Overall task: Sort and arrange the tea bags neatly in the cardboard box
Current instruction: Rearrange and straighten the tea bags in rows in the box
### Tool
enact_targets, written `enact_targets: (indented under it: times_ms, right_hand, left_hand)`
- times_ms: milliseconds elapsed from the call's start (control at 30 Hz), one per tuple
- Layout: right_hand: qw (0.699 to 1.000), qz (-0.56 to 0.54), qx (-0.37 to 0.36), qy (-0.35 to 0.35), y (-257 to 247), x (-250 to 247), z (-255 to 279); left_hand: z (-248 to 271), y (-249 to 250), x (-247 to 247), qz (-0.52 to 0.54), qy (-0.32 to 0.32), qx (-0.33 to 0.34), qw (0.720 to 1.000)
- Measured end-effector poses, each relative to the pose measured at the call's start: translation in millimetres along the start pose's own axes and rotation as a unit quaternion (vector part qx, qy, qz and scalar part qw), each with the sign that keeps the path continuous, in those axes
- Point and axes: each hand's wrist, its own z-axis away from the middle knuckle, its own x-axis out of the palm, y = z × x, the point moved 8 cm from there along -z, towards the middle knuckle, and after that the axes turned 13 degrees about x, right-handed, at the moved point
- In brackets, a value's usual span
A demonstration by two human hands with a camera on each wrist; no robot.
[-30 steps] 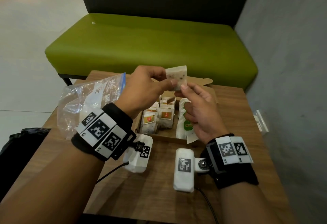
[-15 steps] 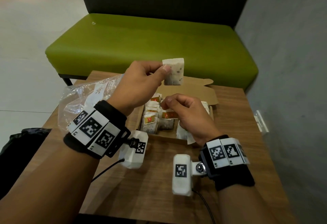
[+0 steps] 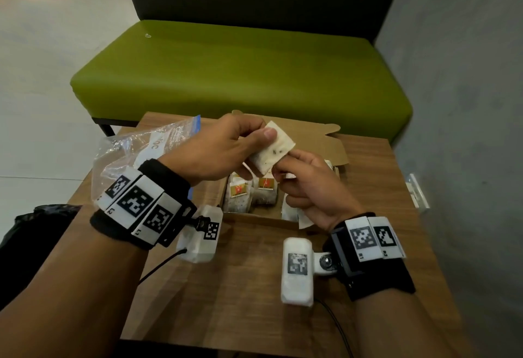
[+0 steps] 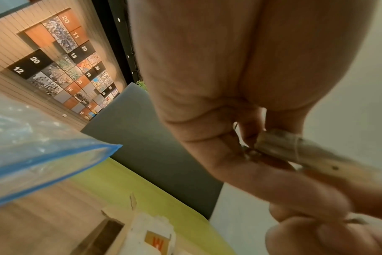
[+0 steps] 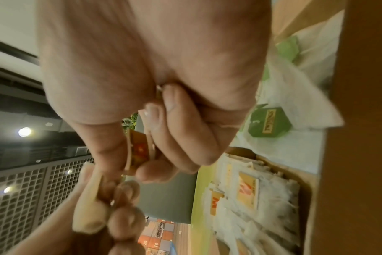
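My left hand [image 3: 261,142] pinches a white tea bag [image 3: 273,151], thumb on top, and holds it tilted above the open cardboard box [image 3: 254,219]. Close against its lower right edge, my right hand [image 3: 284,166] has its fingers curled. In the right wrist view that right hand [image 5: 142,155] pinches a red and yellow paper tag [image 5: 140,148], with the tea bag [image 5: 87,207] beyond it. The left wrist view catches the tea bag [image 4: 294,150] edge-on between my fingers. Inside the box, several tea bags with red and yellow tags [image 3: 237,190] stand in rows, and white bags with green tags [image 5: 270,122] lie at its right side.
A clear zip bag with a blue seal [image 3: 147,148] lies on the wooden table [image 3: 240,301] left of the box. The box lid flap [image 3: 319,139] stands open at the back. A green bench [image 3: 240,74] is behind the table, and a grey wall [image 3: 467,103] is to the right.
My left hand lowered the tea bag from upright to a tilt over the box. My right hand rose from the box to meet its lower edge.
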Motion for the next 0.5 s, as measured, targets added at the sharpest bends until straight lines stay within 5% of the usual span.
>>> enact_targets:
  times_ms: [233,500]
  right_hand:
    - [0.992,-0.1,0.038,-0.066,2,2,-1]
    - [0.997,-0.043,-0.026,0.058,-4,-12,-3]
  left_hand:
    - [0,0,-2,-0.067,-0.045,0.015,0.997]
    - [-2,-1,-7,-0.179,-0.036,0.042,0.982]
